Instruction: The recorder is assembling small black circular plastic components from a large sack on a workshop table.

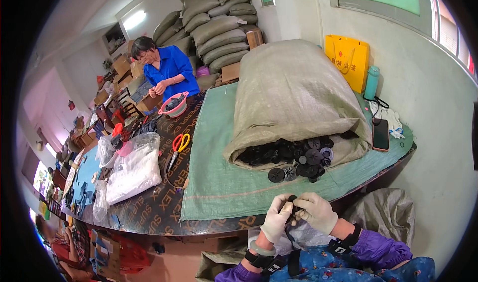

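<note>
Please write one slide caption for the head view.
Gloved left hand and right hand hold a small black part before an open sack spilling round black parts onto green sheeting.

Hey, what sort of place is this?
Probably a small workshop: bulging sacks are piled high at the back, a big open sack spills black round parts onto a green sheet, and a co-worker in blue is across the table.
</note>
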{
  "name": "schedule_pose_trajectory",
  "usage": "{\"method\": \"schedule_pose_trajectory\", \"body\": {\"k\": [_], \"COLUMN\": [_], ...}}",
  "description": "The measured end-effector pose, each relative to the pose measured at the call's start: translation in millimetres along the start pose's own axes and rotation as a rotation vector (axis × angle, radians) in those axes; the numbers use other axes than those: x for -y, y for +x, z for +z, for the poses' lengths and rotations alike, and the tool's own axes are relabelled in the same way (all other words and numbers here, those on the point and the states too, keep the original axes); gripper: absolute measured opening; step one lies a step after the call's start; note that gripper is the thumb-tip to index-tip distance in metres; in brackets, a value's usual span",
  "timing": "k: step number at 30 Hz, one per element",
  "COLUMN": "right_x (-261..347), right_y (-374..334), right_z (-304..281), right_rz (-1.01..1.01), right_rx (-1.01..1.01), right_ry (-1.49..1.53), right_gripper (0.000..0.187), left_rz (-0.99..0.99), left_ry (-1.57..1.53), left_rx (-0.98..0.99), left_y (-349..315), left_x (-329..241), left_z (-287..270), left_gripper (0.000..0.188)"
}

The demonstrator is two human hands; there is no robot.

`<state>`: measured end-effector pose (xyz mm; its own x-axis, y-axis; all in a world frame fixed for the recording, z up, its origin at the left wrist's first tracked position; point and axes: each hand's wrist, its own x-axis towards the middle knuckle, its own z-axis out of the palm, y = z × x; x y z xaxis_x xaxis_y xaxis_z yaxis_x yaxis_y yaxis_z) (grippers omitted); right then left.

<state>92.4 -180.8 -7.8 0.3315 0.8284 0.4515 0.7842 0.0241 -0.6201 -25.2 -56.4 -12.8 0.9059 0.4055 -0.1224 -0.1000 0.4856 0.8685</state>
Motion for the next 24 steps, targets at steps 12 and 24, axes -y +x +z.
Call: {"method": "schedule_pose_trajectory", "body": {"k": [12,24], "right_x": [4.4,1.9], "right_y": [-5.9,-8.7], "right_z": [5.7,-3.0], "right_rz": [0.344,0.509], "right_rx": [-0.009,0.136], "right_ry": [0.387,0.694], "right_gripper": [0.025,0.024], "left_rz": [0.311,0.736], "left_ry": [0.526,0.984], "left_rx": [-0.006,-0.036], "left_y": [-10.5,-9.3], "left_x": [4.1,11.8], "left_z": [-1.0,-1.6], "left_gripper": [0.053,0.052]}}
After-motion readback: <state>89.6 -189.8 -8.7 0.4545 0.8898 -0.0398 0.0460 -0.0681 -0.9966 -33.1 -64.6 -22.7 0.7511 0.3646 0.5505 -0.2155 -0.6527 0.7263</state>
